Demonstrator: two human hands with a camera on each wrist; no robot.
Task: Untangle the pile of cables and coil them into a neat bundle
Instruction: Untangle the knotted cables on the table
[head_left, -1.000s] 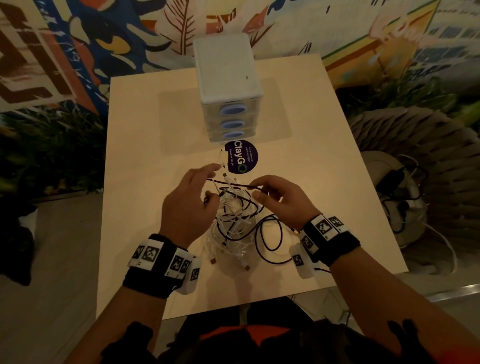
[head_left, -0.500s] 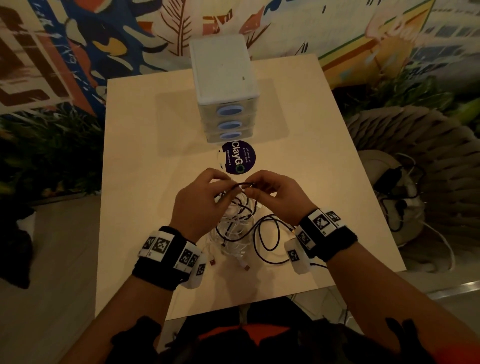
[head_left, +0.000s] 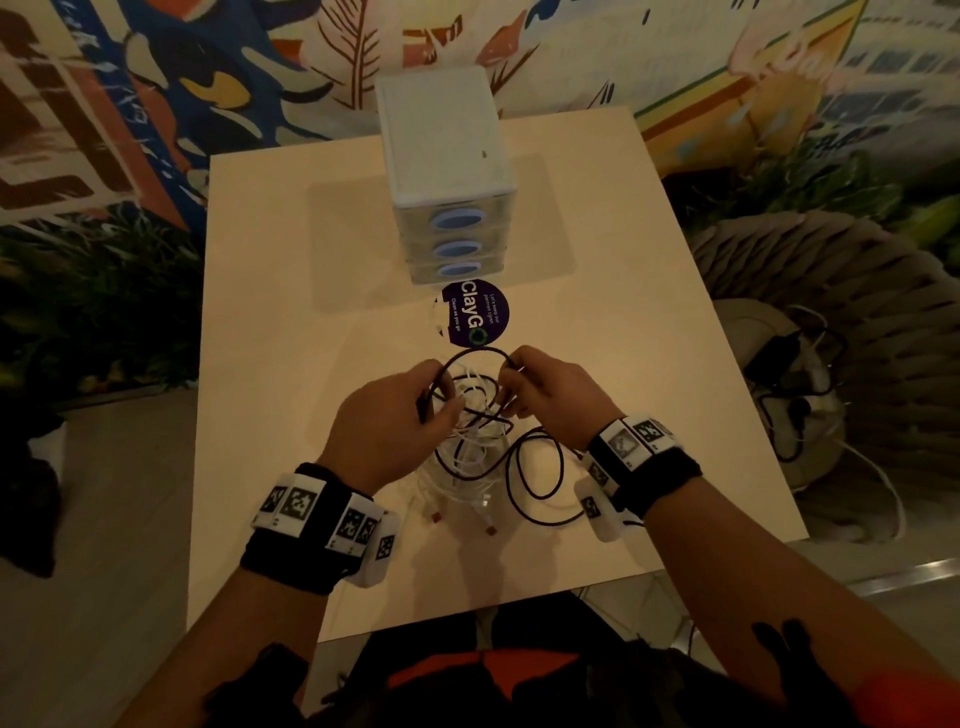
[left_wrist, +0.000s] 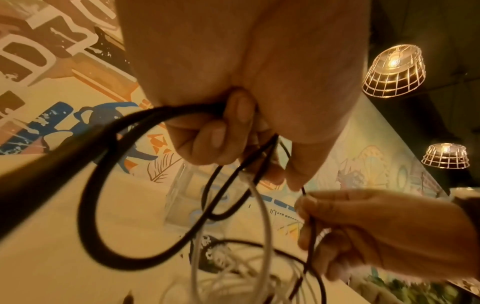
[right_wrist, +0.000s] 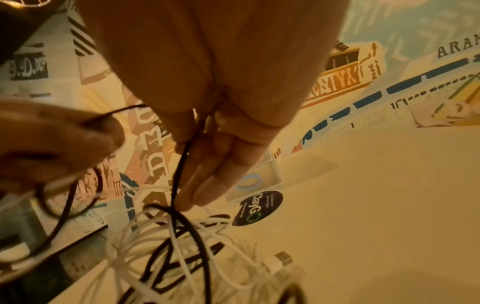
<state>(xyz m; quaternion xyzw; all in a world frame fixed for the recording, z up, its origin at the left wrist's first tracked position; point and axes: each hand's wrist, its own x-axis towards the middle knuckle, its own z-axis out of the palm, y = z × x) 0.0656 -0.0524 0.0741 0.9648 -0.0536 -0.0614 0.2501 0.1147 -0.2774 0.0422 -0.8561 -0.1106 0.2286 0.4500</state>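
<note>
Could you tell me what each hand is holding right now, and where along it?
Both hold the black cable: left hand grips it near its plug end, right hand pinches it further along.

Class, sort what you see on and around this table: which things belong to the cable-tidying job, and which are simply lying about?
Belong to the job:
- thin black cable, held in an arc between left hand and right hand
- tangled white cables on the table

Lying about:
- white three-drawer plastic box
- round dark ClayGo sticker
- pale wooden table
</note>
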